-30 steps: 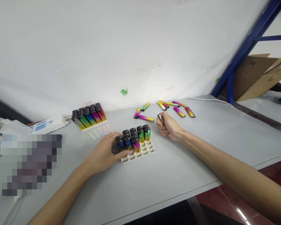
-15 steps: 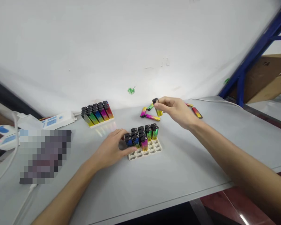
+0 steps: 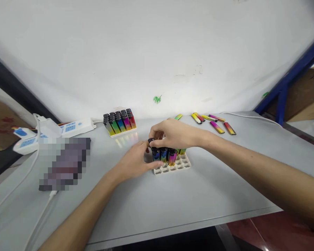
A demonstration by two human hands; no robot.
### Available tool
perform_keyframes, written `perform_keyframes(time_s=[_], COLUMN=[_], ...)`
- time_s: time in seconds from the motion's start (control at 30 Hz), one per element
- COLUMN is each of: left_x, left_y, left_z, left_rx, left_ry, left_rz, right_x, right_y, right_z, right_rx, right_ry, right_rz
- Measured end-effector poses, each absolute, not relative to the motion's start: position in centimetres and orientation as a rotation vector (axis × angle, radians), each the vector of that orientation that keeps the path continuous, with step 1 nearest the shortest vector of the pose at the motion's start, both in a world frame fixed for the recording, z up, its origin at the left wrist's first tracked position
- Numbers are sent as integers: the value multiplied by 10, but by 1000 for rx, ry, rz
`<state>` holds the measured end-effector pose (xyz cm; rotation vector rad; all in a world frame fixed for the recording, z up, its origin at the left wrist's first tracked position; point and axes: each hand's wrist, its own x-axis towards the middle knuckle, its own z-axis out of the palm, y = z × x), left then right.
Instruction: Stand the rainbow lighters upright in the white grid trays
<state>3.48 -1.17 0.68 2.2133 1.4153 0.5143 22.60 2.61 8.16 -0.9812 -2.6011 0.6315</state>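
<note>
A cream tray with rows of slots stands on the table and holds several upright lighters, among them a pink-and-yellow lighter and a blue lighter. My left hand grips the tray at its left end, thumb along the front and fingers behind. Over the tray's back left part, my right hand pinches a black-topped lighter. Most of that lighter's body is hidden, so I cannot tell whether it sits in a slot. My right hand also covers the lighters at the back.
A second tray full of lighters stands by the wall at the back left. Several loose lighters lie at the back right. On the left are a power strip, a pixelated dark object and white cables.
My right hand has brought the lighter from the back right to the left part of the tray. My left hand stays at the tray. The view has turned slightly left.
</note>
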Motion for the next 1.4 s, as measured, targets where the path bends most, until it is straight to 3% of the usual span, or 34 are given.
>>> perform_keyframes(time_s=[0.27, 0.5, 0.73, 1.13, 1.4], left_x=[35, 37, 37, 37, 31], left_y=[-12, -13, -14, -9, -9], left_z=[4, 4, 5, 3, 3], left_rx=[2324, 2497, 2484, 2489, 2434], left_ry=[1429, 1507, 1474, 1377, 1345], left_rz=[527, 471, 463, 401, 348], right_x=[230, 263, 312, 303, 318], right_y=[20, 42, 81, 83, 53], right_z=[80, 83, 44, -20, -17], right_rx=[-991, -1172, -1448, -1547, -1496], right_ry=[-2626, -2240, -2008, -2304, -1981], right_rz=[595, 622, 624, 63, 483])
